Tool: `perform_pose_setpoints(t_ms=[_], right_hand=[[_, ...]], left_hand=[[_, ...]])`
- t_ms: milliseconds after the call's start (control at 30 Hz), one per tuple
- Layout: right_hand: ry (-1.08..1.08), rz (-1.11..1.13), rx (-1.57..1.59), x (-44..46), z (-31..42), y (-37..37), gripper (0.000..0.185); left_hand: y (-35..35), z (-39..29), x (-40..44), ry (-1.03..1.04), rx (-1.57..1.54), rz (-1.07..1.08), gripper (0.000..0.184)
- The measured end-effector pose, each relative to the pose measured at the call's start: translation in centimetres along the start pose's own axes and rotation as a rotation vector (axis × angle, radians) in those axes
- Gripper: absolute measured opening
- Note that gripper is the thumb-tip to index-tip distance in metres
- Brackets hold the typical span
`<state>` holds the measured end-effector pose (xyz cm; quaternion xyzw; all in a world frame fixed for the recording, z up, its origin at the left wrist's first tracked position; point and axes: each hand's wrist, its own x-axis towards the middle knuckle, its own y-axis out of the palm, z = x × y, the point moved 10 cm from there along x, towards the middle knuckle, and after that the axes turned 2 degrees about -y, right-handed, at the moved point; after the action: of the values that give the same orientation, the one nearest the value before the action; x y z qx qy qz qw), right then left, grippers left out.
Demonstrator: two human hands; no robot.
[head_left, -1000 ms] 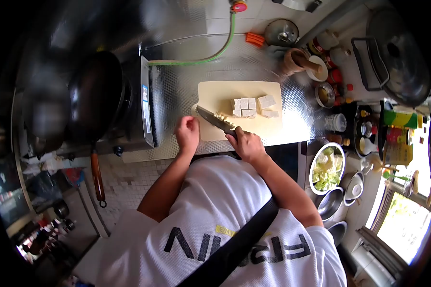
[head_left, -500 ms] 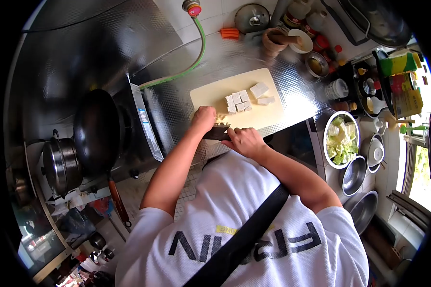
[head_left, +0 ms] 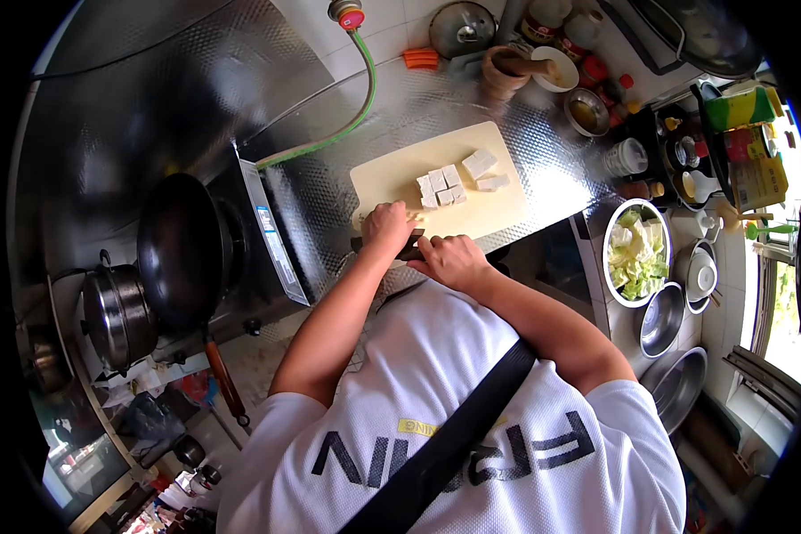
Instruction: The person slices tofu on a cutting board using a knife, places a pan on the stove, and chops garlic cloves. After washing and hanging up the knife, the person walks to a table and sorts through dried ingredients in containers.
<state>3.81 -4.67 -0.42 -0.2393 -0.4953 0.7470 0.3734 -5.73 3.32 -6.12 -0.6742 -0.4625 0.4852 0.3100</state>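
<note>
My right hand [head_left: 454, 261] is closed around the handle end of a knife at the near edge of the cutting board [head_left: 374, 178]. The dark knife blade [head_left: 411, 246] reaches left and passes beneath my left hand [head_left: 387, 227]. That hand is closed, fingers curled down by the blade; what they grip, if anything, is hidden. Small pale chopped bits [head_left: 416, 216], possibly garlic, lie beside its fingers. Farther back on the board sit several white tofu cubes [head_left: 441, 186], with two larger tofu pieces [head_left: 481, 163] to their right.
A black wok [head_left: 182, 249] and a lidded pot [head_left: 116, 311] stand on the left. On the right are a bowl of cut cabbage [head_left: 636, 254] and metal bowls [head_left: 661, 319]. A mortar [head_left: 504, 73], a small bowl [head_left: 587, 111] and bottles line the back. A green hose [head_left: 365, 98] crosses the steel counter.
My left hand has moved slightly right and down, over the knife blade and nearer the chopped bits. The blade now shows left of that hand too. My right hand keeps its grip.
</note>
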Motion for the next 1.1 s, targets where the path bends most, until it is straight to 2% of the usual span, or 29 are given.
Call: perform_pose_setpoints(t_ms=[100, 267, 467, 567, 700, 800, 900, 1000, 1100], right_hand=[[-0.001, 0.011, -0.007, 0.0, -0.1, 0.1, 0.047], [0.027, 0.021, 0.007, -0.1, -0.4, -0.3, 0.047], [0.025, 0.021, -0.001, -0.2, -0.1, -0.9, 0.047], [0.048, 0.023, -0.025, -0.6, -0.5, -1.0, 0.047], [0.041, 0.002, -0.044, -0.9, -0.8, -0.9, 0.049], [0.028, 0.001, -0.048, -1.1, -0.4, -1.1, 0.050], [0.006, -0.018, -0.065, -1.2, -0.3, -1.2, 0.051], [-0.006, -0.022, -0.091, -1.2, 0.0, -1.3, 0.050], [-0.009, 0.001, -0.091, -1.0, 0.5, -1.5, 0.050]], left_hand=[[-0.8, 1.7, 0.1, -0.047, 0.016, -0.039, 0.027], [-1.4, 2.9, -0.7, -0.094, -0.112, 0.164, 0.029], [-0.9, 4.5, 0.7, -0.082, 0.018, -0.083, 0.033], [-1.8, 5.2, 0.7, -0.129, -0.115, 0.019, 0.033], [-1.6, 4.5, 0.1, -0.071, -0.030, 0.147, 0.035], [-1.9, 4.6, 0.5, -0.102, 0.035, -0.016, 0.034], [-2.3, 4.6, 0.5, -0.099, -0.020, -0.037, 0.034], [-2.8, 2.7, -0.9, -0.092, -0.025, 0.184, 0.035], [-2.1, 3.5, -0.3, -0.106, 0.061, 0.120, 0.037]])
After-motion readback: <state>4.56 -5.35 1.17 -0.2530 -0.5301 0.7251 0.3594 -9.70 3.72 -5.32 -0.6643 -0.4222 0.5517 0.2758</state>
